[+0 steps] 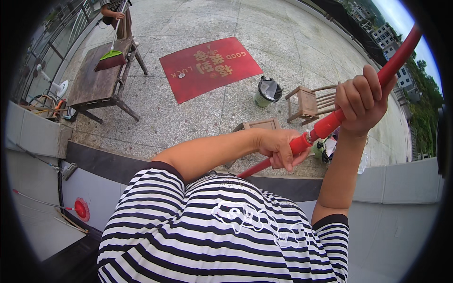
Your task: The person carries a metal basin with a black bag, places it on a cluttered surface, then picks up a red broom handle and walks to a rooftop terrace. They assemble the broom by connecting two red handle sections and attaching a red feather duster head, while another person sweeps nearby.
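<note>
A long red pole (329, 123) with a metal joint in its middle slants from near my chest up to the far right. Its upper end runs out of view, so what it carries there is hidden. My right hand (361, 100) is wrapped round the upper section, just above the joint. Lower down, my left hand (282, 147) closes round the pole below the joint, thumb on the near side. Both forearms are bare below striped sleeves.
Beyond my left hand stand a small wooden stool (258, 124), a wooden chair (306, 103) and a lined bin (268, 93). A red mat (186, 84) lies farther off. At far left, another person's hand (120, 16) holds a broom (111, 59) over a wooden table (89, 85).
</note>
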Demonstrator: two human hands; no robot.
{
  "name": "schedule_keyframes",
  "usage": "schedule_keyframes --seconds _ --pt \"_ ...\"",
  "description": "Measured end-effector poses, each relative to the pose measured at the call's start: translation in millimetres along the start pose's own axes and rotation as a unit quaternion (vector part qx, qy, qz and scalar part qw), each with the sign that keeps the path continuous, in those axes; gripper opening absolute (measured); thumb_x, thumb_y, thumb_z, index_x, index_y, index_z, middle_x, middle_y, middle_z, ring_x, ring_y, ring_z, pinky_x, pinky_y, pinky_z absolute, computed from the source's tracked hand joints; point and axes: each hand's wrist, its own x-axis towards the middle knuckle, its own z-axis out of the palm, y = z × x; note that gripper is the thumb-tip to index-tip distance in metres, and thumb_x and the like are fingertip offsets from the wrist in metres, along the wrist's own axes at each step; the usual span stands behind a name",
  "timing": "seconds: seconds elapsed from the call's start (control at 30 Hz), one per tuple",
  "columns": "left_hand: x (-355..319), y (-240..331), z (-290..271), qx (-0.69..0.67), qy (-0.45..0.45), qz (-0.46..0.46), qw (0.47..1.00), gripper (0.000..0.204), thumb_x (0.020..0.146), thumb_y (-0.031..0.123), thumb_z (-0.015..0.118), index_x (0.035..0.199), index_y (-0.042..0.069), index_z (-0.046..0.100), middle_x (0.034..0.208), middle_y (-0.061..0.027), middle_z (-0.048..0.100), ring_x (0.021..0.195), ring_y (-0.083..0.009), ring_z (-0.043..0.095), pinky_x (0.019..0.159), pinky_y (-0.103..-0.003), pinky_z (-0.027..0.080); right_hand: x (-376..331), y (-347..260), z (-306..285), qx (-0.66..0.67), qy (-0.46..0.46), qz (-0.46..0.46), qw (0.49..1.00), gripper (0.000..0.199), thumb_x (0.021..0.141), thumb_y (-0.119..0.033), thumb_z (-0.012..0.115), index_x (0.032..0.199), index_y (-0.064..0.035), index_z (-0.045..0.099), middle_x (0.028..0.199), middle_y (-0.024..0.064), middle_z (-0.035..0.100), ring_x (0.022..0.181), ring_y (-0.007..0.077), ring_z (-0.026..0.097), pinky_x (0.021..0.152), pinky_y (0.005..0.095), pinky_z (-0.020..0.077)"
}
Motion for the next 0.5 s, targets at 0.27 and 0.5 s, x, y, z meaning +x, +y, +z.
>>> schedule_keyframes --seconds 0.27,0.5 --pt "8.8 -22.3 28.1 0.324 0.429 0.234 0.81 0.011 0.071 -0.004 0.06 0.078 0.004 0.057 0.062 -0.0014 0.054 0.054 -0.0104 0.051 0.05 -0.026 0.041 28.4 38.2 67.2 -0.327 0.516 -0.111 0.784 0.043 0.101 -0.045 0.031 0.084 -0.0068 0.043 0.065 -0.0014 0.037 0.053 0.0088 0.035 0.049 0.0229 0.0365" --pt "18.1 -24.5 43.1 0.37 0.47 0.275 0.753 0.013 0.068 0.001 0.058 0.081 0.004 0.057 0.07 -0.0085 0.059 0.065 -0.0195 0.057 0.063 -0.033 0.044 3.7 11.0 34.6 -0.247 0.401 -0.137 0.871 0.046 0.096 -0.05 0.044 0.074 -0.0102 0.038 0.056 -0.0049 0.027 0.043 0.0049 0.021 0.037 0.0215 0.021"
